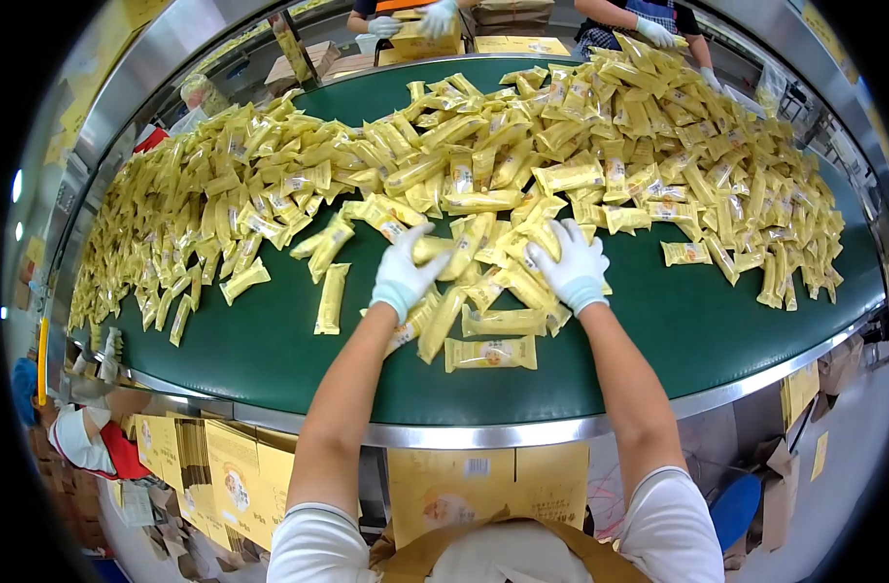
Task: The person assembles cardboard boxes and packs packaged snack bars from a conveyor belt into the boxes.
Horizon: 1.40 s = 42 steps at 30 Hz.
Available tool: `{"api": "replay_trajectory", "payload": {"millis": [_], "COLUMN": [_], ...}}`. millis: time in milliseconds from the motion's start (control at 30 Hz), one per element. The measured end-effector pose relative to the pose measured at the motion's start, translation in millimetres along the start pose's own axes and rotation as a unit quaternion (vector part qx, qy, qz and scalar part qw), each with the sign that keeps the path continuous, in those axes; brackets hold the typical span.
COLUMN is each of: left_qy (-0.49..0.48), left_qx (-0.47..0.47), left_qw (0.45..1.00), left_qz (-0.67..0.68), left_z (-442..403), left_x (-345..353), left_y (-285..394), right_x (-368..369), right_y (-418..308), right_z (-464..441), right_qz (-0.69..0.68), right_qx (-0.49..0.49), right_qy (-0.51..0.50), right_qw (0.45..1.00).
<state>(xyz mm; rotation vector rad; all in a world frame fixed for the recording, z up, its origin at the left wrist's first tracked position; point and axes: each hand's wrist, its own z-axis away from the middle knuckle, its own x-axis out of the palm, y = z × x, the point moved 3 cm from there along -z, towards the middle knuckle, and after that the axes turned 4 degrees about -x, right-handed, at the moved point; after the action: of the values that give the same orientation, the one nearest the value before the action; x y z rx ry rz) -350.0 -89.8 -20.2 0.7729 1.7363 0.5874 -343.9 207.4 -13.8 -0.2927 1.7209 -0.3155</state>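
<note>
Hundreds of yellow packets (569, 176), glossy, oblong and crimp-ended, heap across the upper half and centre of the frame on a smooth green belt (270, 355); their contents are hidden. At centre, two white-gloved hands touch packets: the left hand (409, 270) half-curled, the right hand (571, 264) spread wider; whether either grips one, I cannot tell. One printed cardboard carton (474, 496) shows at bottom centre.

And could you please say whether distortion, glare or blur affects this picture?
Head view: lens distortion bows the silver metal rim and the corners are black; head view: small glints dot the shiny yellow plastic packets; head view: white-gloved left hand and white-gloved right hand look fairly sharp.
</note>
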Motion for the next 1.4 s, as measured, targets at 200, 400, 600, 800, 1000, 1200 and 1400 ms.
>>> {"api": "replay_trajectory", "payload": {"millis": [200,400,600,800,1000,1200,1400], "left_qy": [-0.055,-0.15,0.011,0.217,-0.044,-0.036,0.01], "left_qx": [0.054,0.056,0.041,-0.132,-0.376,-0.339,-0.322], "left_qw": [0.982,0.963,0.996,0.965,0.916,0.91,0.926], "left_qz": [-0.171,-0.219,-0.073,-0.059,0.134,0.236,0.195], "left_z": [57,94,180,346,387,383,386], "left_x": [0,-18,-104,-94,-47,-19,-30], "left_y": [36,59,120,69,3,-62,-38], "right_x": [-7,-10,-81,-60,11,-55,-36], "right_y": [-13,1,33,68,53,20,30], "right_z": [57,113,201,335,370,367,368], "right_qz": [0.003,-0.045,-0.158,-0.178,-0.194,-0.255,-0.24], "right_qx": [-0.002,-0.037,-0.1,0.056,0.168,0.244,0.21], "right_qy": [0.039,0.009,0.205,0.085,-0.003,-0.14,-0.156], "right_qw": [0.999,0.998,0.961,0.979,0.967,0.925,0.935]}}
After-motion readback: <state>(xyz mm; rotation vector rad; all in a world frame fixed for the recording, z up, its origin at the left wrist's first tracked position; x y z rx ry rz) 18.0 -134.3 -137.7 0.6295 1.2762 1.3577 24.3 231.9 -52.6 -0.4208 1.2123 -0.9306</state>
